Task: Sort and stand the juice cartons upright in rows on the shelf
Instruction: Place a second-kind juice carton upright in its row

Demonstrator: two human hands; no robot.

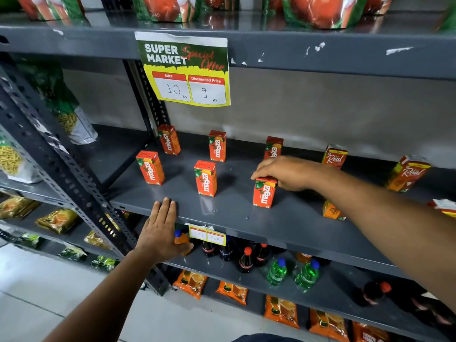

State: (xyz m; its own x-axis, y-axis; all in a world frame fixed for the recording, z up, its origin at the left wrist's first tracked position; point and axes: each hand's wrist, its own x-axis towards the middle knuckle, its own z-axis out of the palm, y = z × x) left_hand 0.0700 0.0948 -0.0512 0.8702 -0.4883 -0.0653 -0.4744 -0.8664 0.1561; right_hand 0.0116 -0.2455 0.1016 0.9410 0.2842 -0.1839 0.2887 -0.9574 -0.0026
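Note:
Several red-orange Maaza cartons stand upright in two rows on the grey shelf point(232, 213). The back row has three point(169, 139) point(217, 146) point(274, 147). In the front row stand two free ones point(150, 167) point(205, 178) and a third Maaza carton point(264, 193), whose top my right hand point(288, 172) grips. Two Real cartons point(334, 156) point(407, 173) stand further right. A small orange carton point(333, 211) is partly hidden behind my right forearm. My left hand point(161, 230) rests flat on the shelf's front edge, fingers together, holding nothing.
A special-offer price sign point(183, 70) hangs from the shelf above. A slotted upright post point(71, 174) bounds the shelf on the left. Soft-drink bottles point(246, 257) and orange pouches point(232, 291) fill the shelves below. Another carton's corner point(444, 206) shows at the right edge.

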